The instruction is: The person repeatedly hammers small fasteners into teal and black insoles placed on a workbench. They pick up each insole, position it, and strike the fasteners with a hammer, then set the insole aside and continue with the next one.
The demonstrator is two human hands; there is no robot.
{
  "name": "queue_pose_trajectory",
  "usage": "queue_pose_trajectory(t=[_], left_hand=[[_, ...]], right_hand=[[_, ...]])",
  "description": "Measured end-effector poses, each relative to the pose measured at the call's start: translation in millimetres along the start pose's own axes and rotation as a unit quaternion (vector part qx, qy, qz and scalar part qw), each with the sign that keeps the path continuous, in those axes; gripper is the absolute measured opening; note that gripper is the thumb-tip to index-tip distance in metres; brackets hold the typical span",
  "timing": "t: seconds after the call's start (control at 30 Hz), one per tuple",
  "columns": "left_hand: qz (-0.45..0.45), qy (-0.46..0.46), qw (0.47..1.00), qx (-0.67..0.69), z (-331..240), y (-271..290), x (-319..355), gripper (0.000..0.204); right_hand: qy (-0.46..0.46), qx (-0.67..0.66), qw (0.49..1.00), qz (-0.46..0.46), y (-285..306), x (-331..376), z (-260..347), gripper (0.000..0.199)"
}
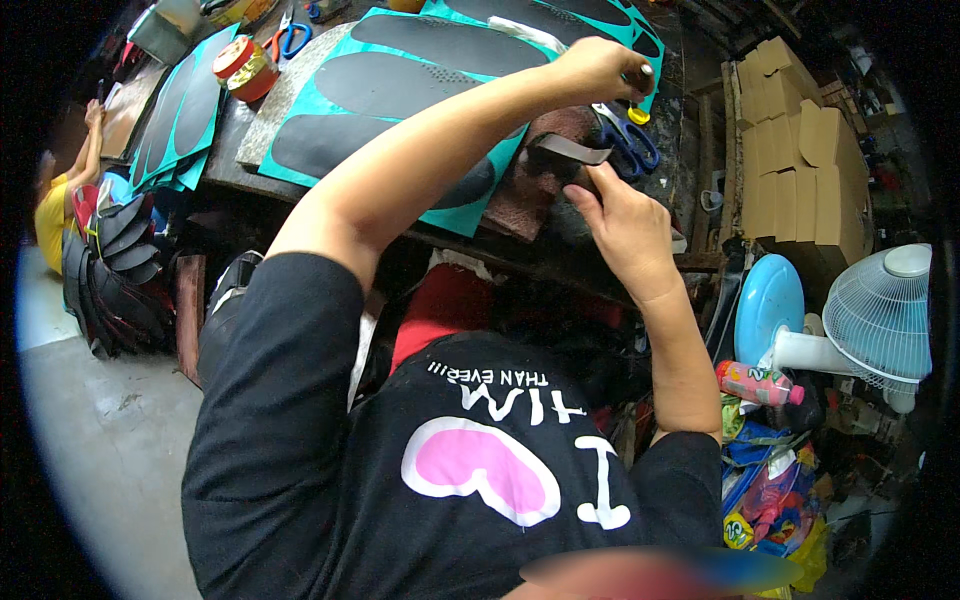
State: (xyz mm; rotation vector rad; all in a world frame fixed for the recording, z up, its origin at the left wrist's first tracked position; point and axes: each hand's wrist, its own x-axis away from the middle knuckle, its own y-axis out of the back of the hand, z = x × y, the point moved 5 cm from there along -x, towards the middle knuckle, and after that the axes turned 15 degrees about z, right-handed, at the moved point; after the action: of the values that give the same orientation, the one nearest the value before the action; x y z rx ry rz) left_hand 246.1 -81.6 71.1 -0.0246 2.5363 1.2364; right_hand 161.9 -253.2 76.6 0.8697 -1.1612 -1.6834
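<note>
My left hand [603, 72] reaches across to the right over the bench, its fingers curled. A small pale spot shows at the fingers; whether they hold anything is hidden. Just below it is a small yellow piece [638, 115]. Lower down, my right hand [632, 222] is closed at the end of a curved dark grey strip [575, 150], thumb pointing left. Under the strip lies a rough reddish-brown pad [520, 205]. Scissors with dark blue handles [640, 150] rest beside my hands. Teal sheets [275, 165] with dark sole-shaped pieces [400, 82] lie left of them.
A red-lidded jar [245, 68] and orange-and-blue-handled scissors [293, 40] stand farther left. Stacked cardboard boxes [800, 150], a white fan [880, 315] and a pink bottle [758, 384] are at right. Another person in yellow [52, 215] sits far left, near stacked dark pieces [115, 265].
</note>
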Motion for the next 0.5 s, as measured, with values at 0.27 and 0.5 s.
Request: queue_pose_trajectory(t=[0.27, 0.5], left_hand=[[0.091, 0.072, 0.990, -0.076, 34, -48, -54, 0.028], [-0.137, 0.111, 0.977, 0.122, 20, 35, 29, 0.031]], right_hand=[[0.030, -0.008, 0.999, 0.006, 3, -2, -5, 0.026], [0.003, -0.024, 0.999, 0.035, -1, -3, -10, 0.024]])
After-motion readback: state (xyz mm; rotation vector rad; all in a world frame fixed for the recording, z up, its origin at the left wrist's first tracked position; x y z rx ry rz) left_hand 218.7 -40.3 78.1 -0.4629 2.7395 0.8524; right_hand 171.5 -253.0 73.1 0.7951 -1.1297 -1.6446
